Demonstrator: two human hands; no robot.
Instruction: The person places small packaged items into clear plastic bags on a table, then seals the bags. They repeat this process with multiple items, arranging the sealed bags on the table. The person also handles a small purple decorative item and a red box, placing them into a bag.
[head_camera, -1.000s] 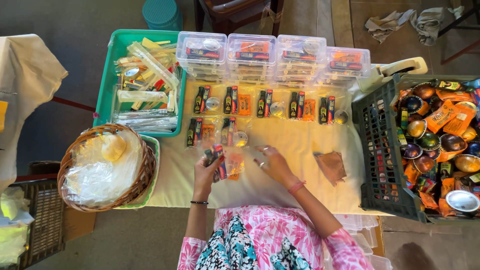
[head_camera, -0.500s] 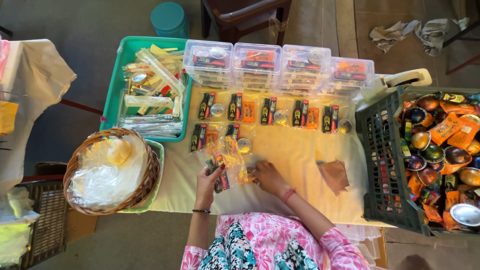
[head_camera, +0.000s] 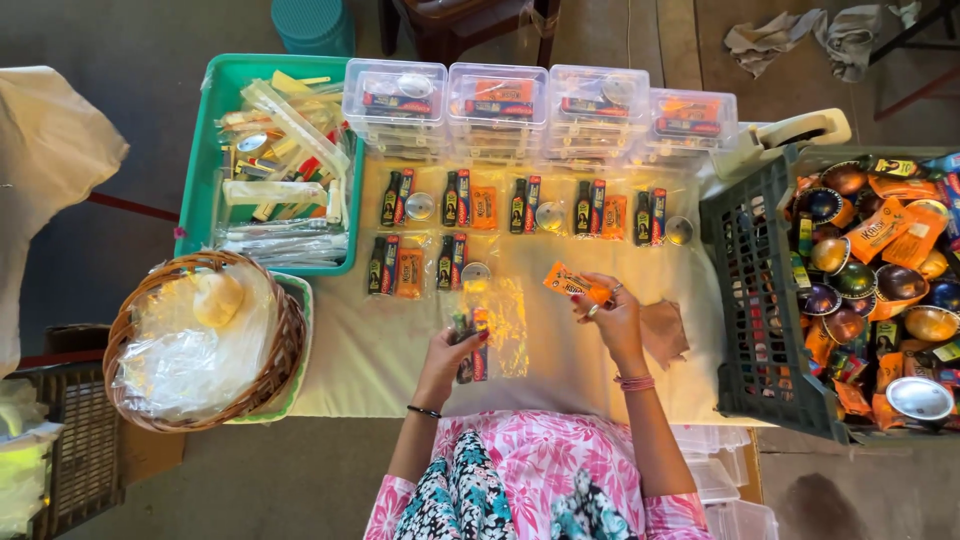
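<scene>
My left hand (head_camera: 452, 350) grips a clear plastic bag (head_camera: 505, 325) with a small dark bottle and a red stick inside, held just above the cream tablecloth (head_camera: 360, 350). My right hand (head_camera: 612, 312) pinches a small orange sachet (head_camera: 572, 283) beside the bag's open top. Ahead of my hands, two rows of filled clear packets (head_camera: 520, 207) lie on the cloth, each with a dark bottle, a red stick, an orange sachet and a small round tin.
Several clear lidded boxes (head_camera: 545, 100) line the far edge. A green tray (head_camera: 215, 165) of plastic bags and items sits at left, a wicker basket (head_camera: 195, 335) lined with plastic below it. A dark crate (head_camera: 765, 290) of orange sachets and round tins stands at right.
My right hand has lifted away from the bag and now holds an orange sachet. My left hand still holds the bag.
</scene>
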